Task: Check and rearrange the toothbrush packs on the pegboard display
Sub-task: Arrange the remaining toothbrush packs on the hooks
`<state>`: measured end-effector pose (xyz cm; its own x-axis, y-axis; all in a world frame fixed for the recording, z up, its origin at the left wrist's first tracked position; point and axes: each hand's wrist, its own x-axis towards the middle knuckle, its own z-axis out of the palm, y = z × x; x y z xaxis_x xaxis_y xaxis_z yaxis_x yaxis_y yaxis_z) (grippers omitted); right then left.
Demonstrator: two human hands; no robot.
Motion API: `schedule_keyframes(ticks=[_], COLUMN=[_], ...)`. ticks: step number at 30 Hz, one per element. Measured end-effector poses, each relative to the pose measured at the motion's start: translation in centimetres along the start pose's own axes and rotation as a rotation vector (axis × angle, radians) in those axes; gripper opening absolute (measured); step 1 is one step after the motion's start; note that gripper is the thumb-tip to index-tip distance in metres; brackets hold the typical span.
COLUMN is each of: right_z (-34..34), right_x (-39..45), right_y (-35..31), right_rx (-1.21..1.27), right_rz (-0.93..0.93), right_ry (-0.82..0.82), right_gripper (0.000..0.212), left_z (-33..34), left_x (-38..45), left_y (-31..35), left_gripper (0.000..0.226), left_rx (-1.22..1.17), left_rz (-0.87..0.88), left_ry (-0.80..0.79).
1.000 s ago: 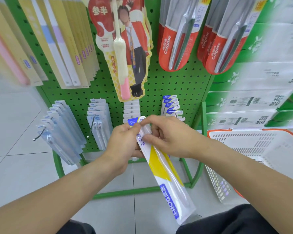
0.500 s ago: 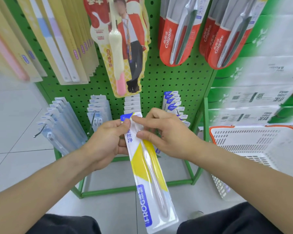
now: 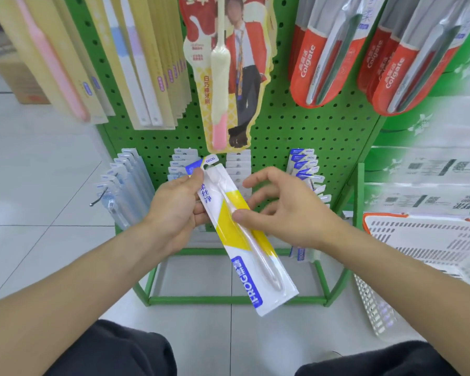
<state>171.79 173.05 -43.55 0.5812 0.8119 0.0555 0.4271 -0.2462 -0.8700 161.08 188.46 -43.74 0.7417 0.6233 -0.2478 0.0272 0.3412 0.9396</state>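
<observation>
A white, yellow and blue FROG toothbrush pack (image 3: 229, 234) slants in front of the green pegboard (image 3: 282, 131). My left hand (image 3: 174, 210) grips its upper end, thumb on the blue header. My right hand (image 3: 285, 210) has its fingers spread and relaxed, only the thumb tip touching the pack's right edge at mid-height. On the board's lower row hang clear pale-blue packs (image 3: 128, 183), grey-white packs (image 3: 238, 164) and blue-white FROG packs (image 3: 304, 166). Part of that row is hidden behind my hands.
Upper row: yellow packs (image 3: 147, 63), a shaped pack with a printed figure (image 3: 228, 77), red Colgate packs (image 3: 318, 63). A bare hook end (image 3: 99, 198) juts out at lower left. A white basket with an orange rim (image 3: 418, 240) stands right. The stand's green base frame (image 3: 228, 299) lies on the tiled floor.
My right hand let go of the pack's top, slid down its right side and spread its fingers. The left hand keeps its hold near the header, and the pack now slants down to the right.
</observation>
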Motion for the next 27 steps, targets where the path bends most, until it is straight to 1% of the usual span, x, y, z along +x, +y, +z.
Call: schedule_keyframes(ticks=[1,2,3,4,7,10,13,15,16,18,20,22,24,26,27], right_z=[-0.2,-0.3,-0.3,-0.3,-0.5,-1.0,-1.2,-1.6,-1.7,-1.9,-1.8,-1.5,-1.3,-1.4,-1.7], right_x=[-0.3,-0.8,-1.1,-1.3,-1.4,-1.6,-2.1,-2.2,-2.2,-2.1,-2.0,-1.9,-1.9,-1.9,-2.0], right_y=[-0.1,-0.2,-0.2,-0.2,0.3,0.8,1.0,1.1,1.1,1.0,1.0,1.1,1.2,1.1,0.9], right_rx=[0.047,0.095,0.142,0.183,0.25,0.268,0.326,0.344,0.334,0.306,0.314,0.345,0.357,0.372,0.393], right_rz=[0.089,0.14,0.159,0.166,0.193,0.203,0.214,0.23,0.229,0.221,0.239,0.274,0.297,0.299,0.294], right_ry=[-0.133,-0.247,-0.311,-0.329,-0.281,-0.311,-0.424,-0.495,-0.514,-0.488,-0.397,-0.307,-0.267,-0.287,-0.316], right_gripper=[0.032,0.023,0.018,0.019,0.026,0.018,0.009,0.011,0.012,0.009,0.009,0.011,0.014,0.018,0.024], left_z=[-0.1,-0.2,-0.2,-0.1,0.0,0.1,0.1,0.1,0.2,0.1,-0.1,-0.3,-0.3,-0.2,-0.2], left_x=[0.1,0.2,0.2,0.1,-0.4,-0.8,-1.0,-1.1,-1.2,-1.4,-1.7,-2.2,-2.5,-2.6,-2.6], left_y=[0.1,0.1,0.2,0.1,-0.3,-0.9,-1.3,-1.4,-1.5,-1.5,-1.5,-1.5,-1.7,-1.8,-1.9], left_gripper=[0.035,0.035,0.035,0.036,0.033,0.023,0.02,0.021,0.022,0.027,0.033,0.041,0.044,0.046,0.046], left_rx=[-0.008,-0.011,-0.008,0.006,0.101,0.198,0.183,0.171,0.173,0.208,0.301,0.405,0.447,0.447,0.444], left_rz=[0.006,0.01,0.01,0.002,-0.026,0.01,0.054,0.055,0.04,-0.028,-0.112,-0.153,-0.141,-0.092,-0.059], left_ry=[0.008,0.009,0.0,-0.016,-0.12,-0.217,-0.161,-0.124,-0.133,-0.196,-0.31,-0.415,-0.442,-0.416,-0.4])
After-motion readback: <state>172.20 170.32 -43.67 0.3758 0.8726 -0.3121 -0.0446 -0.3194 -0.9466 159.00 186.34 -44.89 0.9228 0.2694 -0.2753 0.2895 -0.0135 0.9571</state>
